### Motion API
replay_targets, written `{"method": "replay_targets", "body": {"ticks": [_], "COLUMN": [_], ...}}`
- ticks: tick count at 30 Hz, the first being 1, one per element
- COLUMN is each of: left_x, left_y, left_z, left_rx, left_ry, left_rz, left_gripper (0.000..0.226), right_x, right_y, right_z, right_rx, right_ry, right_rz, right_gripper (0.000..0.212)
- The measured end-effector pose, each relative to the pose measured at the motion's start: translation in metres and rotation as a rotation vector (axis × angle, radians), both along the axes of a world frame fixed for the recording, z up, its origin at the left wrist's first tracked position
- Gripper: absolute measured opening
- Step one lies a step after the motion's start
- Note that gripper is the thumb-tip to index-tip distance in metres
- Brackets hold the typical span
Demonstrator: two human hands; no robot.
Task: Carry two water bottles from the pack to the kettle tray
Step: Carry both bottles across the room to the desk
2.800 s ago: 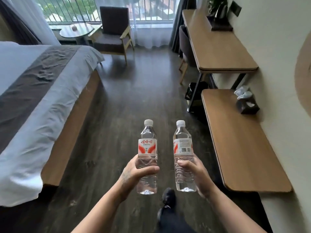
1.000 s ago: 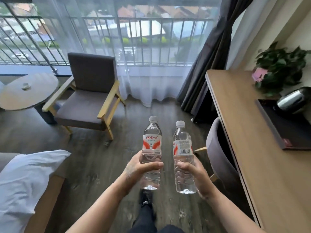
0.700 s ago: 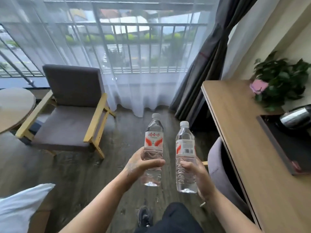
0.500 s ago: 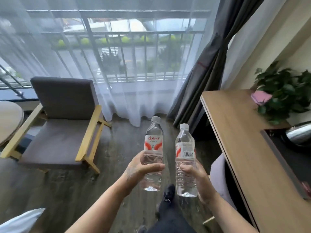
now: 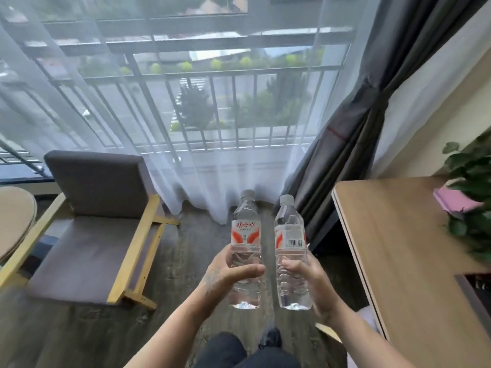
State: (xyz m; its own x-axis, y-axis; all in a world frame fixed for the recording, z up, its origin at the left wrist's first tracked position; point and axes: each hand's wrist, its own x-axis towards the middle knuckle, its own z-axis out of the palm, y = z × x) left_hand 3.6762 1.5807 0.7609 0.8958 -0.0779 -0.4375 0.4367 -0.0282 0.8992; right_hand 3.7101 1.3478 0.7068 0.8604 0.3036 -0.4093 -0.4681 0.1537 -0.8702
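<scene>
I hold two clear water bottles upright in front of me, side by side above the dark wooden floor. My left hand grips the left bottle, whose red and white label faces me. My right hand grips the right bottle, barcode side toward me. Both have white caps. A dark tray corner shows at the right edge, on the wooden desk. The kettle is out of view.
A grey armchair with a yellow wooden frame stands to the left, a round table beyond it. Sheer curtains and a dark drape cover the window ahead. A potted plant sits on the desk. A chair back pokes out below the desk edge.
I have walked forward toward the window, so armchair, curtain and desk are closer and the kettle has slid out of view on the right. Both bottles stay held the same way.
</scene>
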Motion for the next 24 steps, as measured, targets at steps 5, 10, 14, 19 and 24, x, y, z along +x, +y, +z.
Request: {"method": "replay_targets", "body": {"ticks": [5, 10, 14, 19, 24], "left_x": [0.052, 0.096, 0.126, 0.153, 0.158], "left_y": [-0.003, -0.003, -0.012, -0.041, -0.09], "left_z": [-0.006, 0.001, 0.003, 0.003, -0.009], "left_rx": [-0.017, 0.004, -0.025, -0.062, -0.092], "left_ry": [-0.008, -0.031, -0.038, -0.044, -0.025], "left_rz": [-0.02, -0.074, -0.175, -0.417, -0.673], "left_gripper": [0.057, 0.07, 0.065, 0.065, 0.066], "right_x": [0.036, 0.056, 0.062, 0.041, -0.012], "right_y": [0.0, -0.005, -0.01, -0.029, -0.052], "right_z": [0.006, 0.018, 0.027, 0.031, 0.025], "right_rx": [-0.019, -0.005, -0.035, -0.018, -0.041], "right_ry": [-0.017, -0.016, -0.029, 0.026, 0.023], "right_rz": [-0.012, -0.141, -0.251, -0.444, -0.736], "right_gripper": [0.061, 0.063, 0.063, 0.045, 0.047]}}
